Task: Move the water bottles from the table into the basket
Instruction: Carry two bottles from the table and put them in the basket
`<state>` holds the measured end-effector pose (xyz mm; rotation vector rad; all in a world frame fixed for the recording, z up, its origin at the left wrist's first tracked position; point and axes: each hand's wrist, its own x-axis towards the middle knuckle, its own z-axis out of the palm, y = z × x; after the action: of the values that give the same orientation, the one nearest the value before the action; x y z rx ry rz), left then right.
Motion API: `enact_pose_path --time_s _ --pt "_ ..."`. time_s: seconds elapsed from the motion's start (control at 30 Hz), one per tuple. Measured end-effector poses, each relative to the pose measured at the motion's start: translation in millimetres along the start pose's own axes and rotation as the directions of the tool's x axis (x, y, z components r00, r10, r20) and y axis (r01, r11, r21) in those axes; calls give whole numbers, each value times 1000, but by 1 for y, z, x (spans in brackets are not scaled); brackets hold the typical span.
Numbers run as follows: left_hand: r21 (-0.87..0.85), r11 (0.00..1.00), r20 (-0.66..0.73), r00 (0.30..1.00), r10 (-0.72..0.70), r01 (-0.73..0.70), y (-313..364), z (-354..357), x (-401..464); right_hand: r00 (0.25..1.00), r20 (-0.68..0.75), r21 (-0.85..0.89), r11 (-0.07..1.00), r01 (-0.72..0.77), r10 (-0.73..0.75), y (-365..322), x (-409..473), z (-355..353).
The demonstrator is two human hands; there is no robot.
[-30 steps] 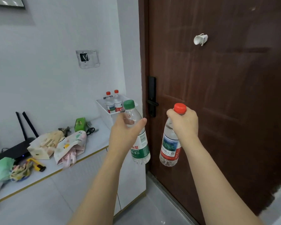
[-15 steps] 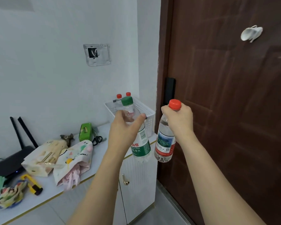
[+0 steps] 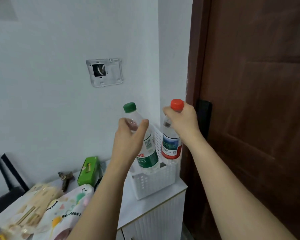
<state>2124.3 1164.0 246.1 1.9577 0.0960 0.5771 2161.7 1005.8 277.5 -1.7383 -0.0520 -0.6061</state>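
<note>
Left hand (image 3: 128, 139) raised, fingers and thumb gripping green-capped bottle (image 3: 146, 153) at its shoulder. Right hand (image 3: 183, 120) clutching red-capped bottle (image 3: 171, 146) by the neck. Both bottles' bases inside white basket (image 3: 152, 182) on table (image 3: 133, 207).

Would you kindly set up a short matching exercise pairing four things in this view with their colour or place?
Things:
1. bottle in the left hand
2. bottle in the right hand
3. basket
4. small box

Descriptions:
A. white, perforated walls
B. red cap
C. green, standing by the wall
D. green cap

Pairs: 1-D, 2-B, 3-A, 4-C
</note>
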Motion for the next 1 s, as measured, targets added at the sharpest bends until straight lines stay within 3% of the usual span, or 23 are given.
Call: enact_pose_path --time_s 0.3,0.47,0.6,0.77,0.87,1.0 --pt "19 1000 47 999 -19 18 -41 24 71 984 168 -26 998 -53 57 56 76 67" --pt "266 963 165 986 -15 -30 -87 37 101 956 262 -47 991 -126 134 97 100 101" --pt "298 954 348 928 -133 25 -113 44 125 921 317 -105 973 -204 227 136 111 113" --pt "291 956 496 849 -181 33 -140 50 148 876 423 -272 955 -121 232 173 107 120" --pt "316 947 548 802 -237 64 -152 59 152 853 484 -244 966 -84 196 179 105 124" --pt "335 940 544 802 -246 62 -156 66 155 859 489 -109 987 -114 153 182 108 119"
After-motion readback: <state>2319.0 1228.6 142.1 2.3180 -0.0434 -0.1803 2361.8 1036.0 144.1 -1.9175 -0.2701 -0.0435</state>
